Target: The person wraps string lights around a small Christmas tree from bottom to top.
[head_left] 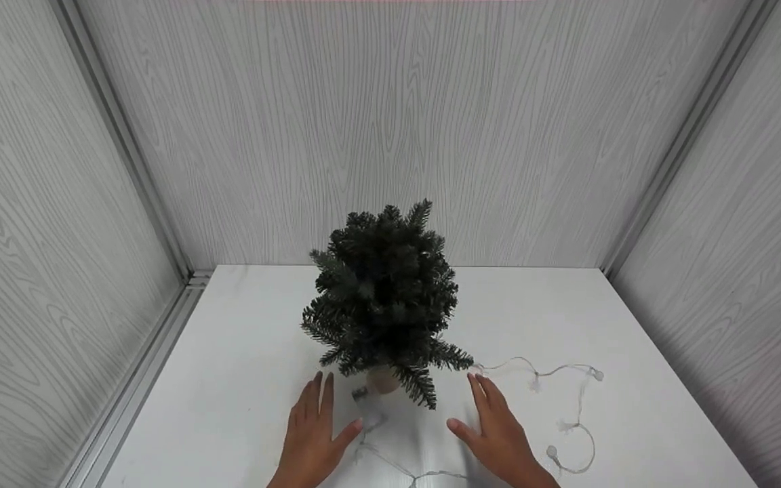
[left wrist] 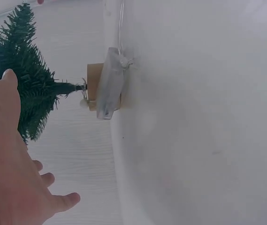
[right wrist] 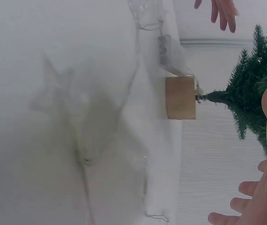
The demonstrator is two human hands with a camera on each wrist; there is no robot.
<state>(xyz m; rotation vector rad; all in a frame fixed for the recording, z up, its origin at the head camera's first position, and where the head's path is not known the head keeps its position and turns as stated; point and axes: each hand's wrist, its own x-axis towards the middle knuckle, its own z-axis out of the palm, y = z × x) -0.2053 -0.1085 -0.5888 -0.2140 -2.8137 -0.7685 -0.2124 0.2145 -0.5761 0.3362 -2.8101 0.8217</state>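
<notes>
A small artificial Christmas tree stands upright on a round wooden base, near the middle of the white table. My left hand is beside the base on the left, fingers extended and thumb spread. On the other side, my right hand is held the same way, fingertips near a low branch. Neither hand holds anything. A clear battery box leans close against the base in the left wrist view. From it a string of lights with clear bulbs runs across the table in the right wrist view.
More of the light wire curves over the table to the right of the tree, with several small bulbs along it. Grey wood-grain panels enclose the white table at the back and both sides. A metal rail lines its left edge.
</notes>
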